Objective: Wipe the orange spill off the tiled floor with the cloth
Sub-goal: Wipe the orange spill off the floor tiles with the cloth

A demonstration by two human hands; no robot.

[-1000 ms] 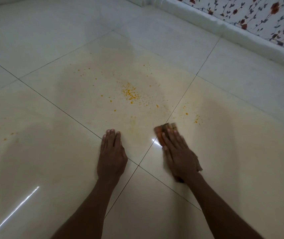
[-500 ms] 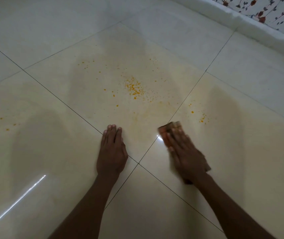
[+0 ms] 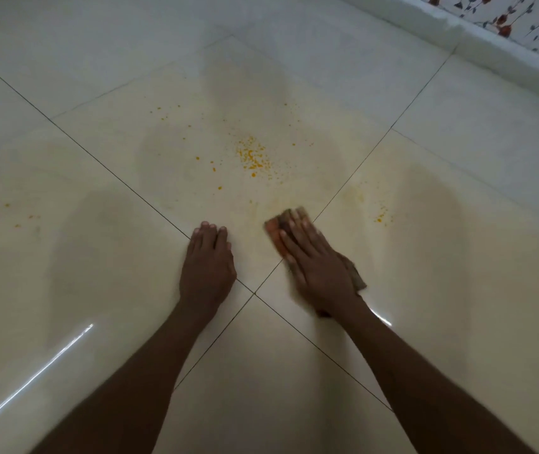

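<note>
Glossy cream tiled floor fills the view, with a white skirting and flowered wall far beyond the hands. The right hand lies flat, fingers spread, pressing the cloth to the floor; the cloth's orange-stained front edge shows past the fingertips and a corner sticks out behind the wrist. The left hand is open and empty, palm down on the floor just left of the right hand, seemingly as a prop.

Compared with a second ago, the right hand and cloth have slid forward and a little leftward across the grout line, onto the tile that carries the main spill. A pale yellowish smear now lies just ahead of the cloth, and the specks to the right of the hand look thinner than before, smudged rather than gone.

The thickest patch of the orange spill sits ahead of the right hand, not yet reached. More specks lie well off to the left of the left hand. By my judgement the wiping is under way but most of it remains.
</note>
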